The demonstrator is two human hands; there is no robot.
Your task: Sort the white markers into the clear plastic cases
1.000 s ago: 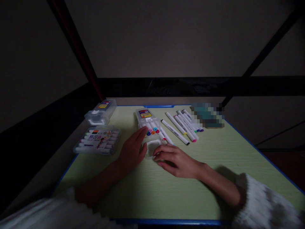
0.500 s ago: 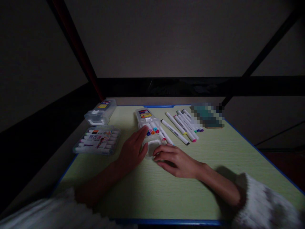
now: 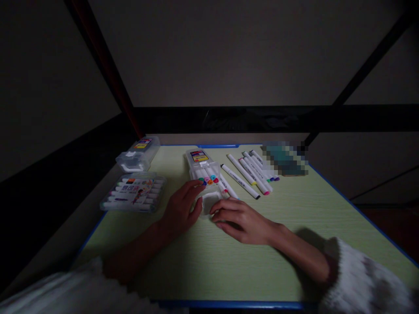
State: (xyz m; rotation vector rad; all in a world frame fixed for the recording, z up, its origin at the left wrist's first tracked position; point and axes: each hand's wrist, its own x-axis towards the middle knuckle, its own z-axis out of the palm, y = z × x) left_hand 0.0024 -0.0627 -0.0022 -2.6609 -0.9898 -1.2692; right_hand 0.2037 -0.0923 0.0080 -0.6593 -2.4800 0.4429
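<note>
A clear plastic marker case lies open in the middle of the pale green table, with several coloured marker caps showing at its mouth. Its hinged lid hangs open toward me. My left hand curls against the left side of the lid, fingertips by the caps. My right hand rests on the table at the lid's right edge, fingers bent and touching it. Neither hand lifts anything.
Loose white markers lie in a row right of the case. A full flat marker case and a closed clear case sit at the left. A blurred teal object is at the back right. A dark metal frame surrounds the table.
My left hand's fingers have curled down from the marker caps toward the lid. My right hand has barely moved.
</note>
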